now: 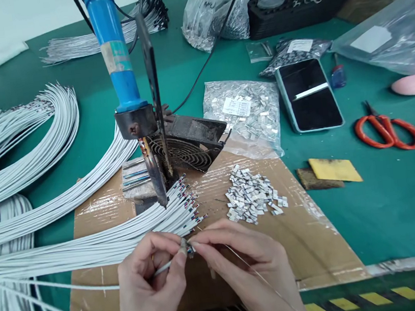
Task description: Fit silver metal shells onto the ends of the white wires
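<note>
My left hand (152,280) pinches the end of a white cable (95,286) between thumb and forefinger, low in the middle of the view. My right hand (246,260) meets it from the right, its fingertips closed on a small metal connector (188,248) at the cable's tip; a thin solder wire (257,274) runs back under this hand. Just above lies a fanned bundle of white cables (90,237) with coloured stripped ends. A pile of small silver connectors (252,197) rests on the taped cardboard sheet (313,243).
A blue-handled soldering iron (115,56) stands clamped upright above a small black fan (184,148). Bags of connectors (247,114), a phone (308,95), orange scissors (388,131), a yellow sponge (333,169) and more white cable bundles (16,141) lie on the green mat.
</note>
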The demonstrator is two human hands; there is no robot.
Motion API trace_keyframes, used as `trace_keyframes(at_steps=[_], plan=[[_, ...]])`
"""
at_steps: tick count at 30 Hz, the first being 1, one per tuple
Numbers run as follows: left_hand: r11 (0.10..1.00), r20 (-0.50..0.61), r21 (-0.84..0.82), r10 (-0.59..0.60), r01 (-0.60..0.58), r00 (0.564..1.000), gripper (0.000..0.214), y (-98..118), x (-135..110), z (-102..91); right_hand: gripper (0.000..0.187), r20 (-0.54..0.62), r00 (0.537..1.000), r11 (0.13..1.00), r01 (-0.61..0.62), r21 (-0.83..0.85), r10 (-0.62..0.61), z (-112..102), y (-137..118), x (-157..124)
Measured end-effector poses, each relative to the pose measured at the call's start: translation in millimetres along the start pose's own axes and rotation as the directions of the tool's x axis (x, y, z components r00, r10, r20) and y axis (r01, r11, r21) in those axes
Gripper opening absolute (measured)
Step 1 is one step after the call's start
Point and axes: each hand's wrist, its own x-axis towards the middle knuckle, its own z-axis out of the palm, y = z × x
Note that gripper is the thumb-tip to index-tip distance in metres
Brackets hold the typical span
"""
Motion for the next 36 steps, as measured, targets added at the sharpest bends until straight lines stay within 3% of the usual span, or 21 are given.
trace_keyframes(at_steps=[8, 15, 18, 21, 26, 30, 36], plan=[[0.999, -0.031, 0.020, 0.025, -0.025, 0.999, 0.014, 1.3, -0.9, 2.7, 0.024, 0.015, 1.000, 1.000, -0.001, -0.002, 0.001, -1.0, 1.2, -1.5], [0.999, -0.010, 0.020, 0.033, -0.032, 0.999, 0.013, -0.2, 1.3, 4.1, 0.026, 0.031, 0.989, 0.986, 0.145, -0.076, -0.143, -3.6, 6.5, -0.4], [0.999, -0.013, 0.033, 0.044, -0.043, 0.999, 0.013, -1.0, 2.9, 4.8, 0.025, 0.045, 0.989, 0.975, 0.144, -0.170, -0.139, -6.0, 6.0, -3.3], [0.997, -0.033, 0.070, 0.047, -0.045, 0.998, 0.012, -1.1, 6.5, 4.3, 0.035, 0.005, 0.997, 0.976, 0.070, -0.206, -0.071, -5.6, 6.2, -8.3], [0.995, -0.007, 0.070, 0.078, -0.077, 0.997, 0.011, -1.4, 16.0, 2.3, 0.017, -0.157, 0.985, 0.974, -0.099, -0.205, 0.067, -1.1, 4.2, -9.7], [0.996, -0.055, 0.013, 0.088, -0.087, 0.995, 0.012, -0.9, 21.9, 3.3, 0.032, -0.094, 0.994, 0.967, 0.024, -0.255, -0.050, -1.6, 1.3, -1.0], [0.990, 0.001, 0.013, 0.140, -0.140, 0.990, 0.013, 2.7, 32.6, -2.0, 0.019, -0.040, 0.986, 0.955, 0.144, -0.259, -0.159, 4.1, 0.3, 8.4]])
